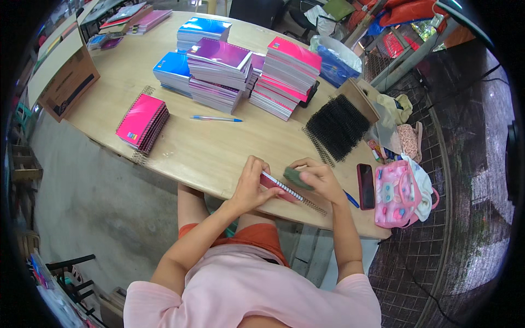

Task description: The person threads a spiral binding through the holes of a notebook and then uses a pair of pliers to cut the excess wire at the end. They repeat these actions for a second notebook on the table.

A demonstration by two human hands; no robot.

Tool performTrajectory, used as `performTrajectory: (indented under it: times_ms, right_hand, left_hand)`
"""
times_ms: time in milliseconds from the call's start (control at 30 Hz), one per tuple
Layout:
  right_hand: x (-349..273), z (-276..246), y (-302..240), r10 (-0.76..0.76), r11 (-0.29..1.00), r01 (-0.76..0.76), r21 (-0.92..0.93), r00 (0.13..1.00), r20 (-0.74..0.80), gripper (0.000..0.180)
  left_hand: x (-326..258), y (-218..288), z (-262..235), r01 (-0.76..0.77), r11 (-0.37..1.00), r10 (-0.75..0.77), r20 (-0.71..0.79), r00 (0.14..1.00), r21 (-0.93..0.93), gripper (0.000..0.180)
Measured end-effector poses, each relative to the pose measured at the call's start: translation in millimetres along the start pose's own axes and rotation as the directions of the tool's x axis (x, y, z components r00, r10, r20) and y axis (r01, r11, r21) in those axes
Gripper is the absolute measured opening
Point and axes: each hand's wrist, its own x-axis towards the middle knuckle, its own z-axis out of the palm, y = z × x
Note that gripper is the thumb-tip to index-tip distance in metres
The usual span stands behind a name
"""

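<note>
Now, left hand: your left hand (pixel 249 188) curls closed on the pink notebook (pixel 276 188), near table (pixel 219 153) edge.
Right hand: your right hand (pixel 320 180) grips a green pad (pixel 297 178) over the spiral coil (pixel 298 195).
Far: notebook stacks (pixel 240 71), pen (pixel 216 118).

A small bindery workshop: stacks of pink, purple and blue spiral notebooks (pixel 235 68) on the far side of a long pale wooden table (pixel 208 147), black binding coils (pixel 336 127) heaped right.
</note>
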Motion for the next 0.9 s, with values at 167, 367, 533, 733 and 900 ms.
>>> performTrajectory:
  times_ms: [167,367,533,733,900]
  right_hand:
    - [4.0,4.7,11.5,0.053,0.957,-0.059,-0.285,0.998,-0.029,0.036]
    - [8.3,16.3,-0.3,0.032,0.958,-0.005,-0.285,0.995,0.090,0.034]
    - [6.5,6.1,1.2,0.110,0.983,-0.109,0.147,0.994,-0.001,0.035]
    - [12.5,10.6,9.4,0.038,0.996,-0.036,0.084,0.999,-0.027,0.036]
    - [15.7,17.0,2.7,-0.005,0.956,-0.015,-0.292,0.998,-0.069,0.033]
  left_hand:
    - [2.8,-3.7,-9.0,0.030,0.984,-0.024,0.037,0.999,-0.178,0.053]
    - [7.3,-24.3,-33.5,0.390,0.626,-0.288,0.264,0.921,-0.676,0.045]
    - [5.6,-26.8,-32.8,0.397,0.624,-0.313,0.250,0.916,-0.673,0.047]
    - [8.5,-24.6,-27.1,0.408,0.585,-0.333,0.251,0.909,-0.701,0.050]
    - [9.9,-17.8,-25.8,0.435,0.567,-0.353,0.271,0.896,-0.699,0.053]
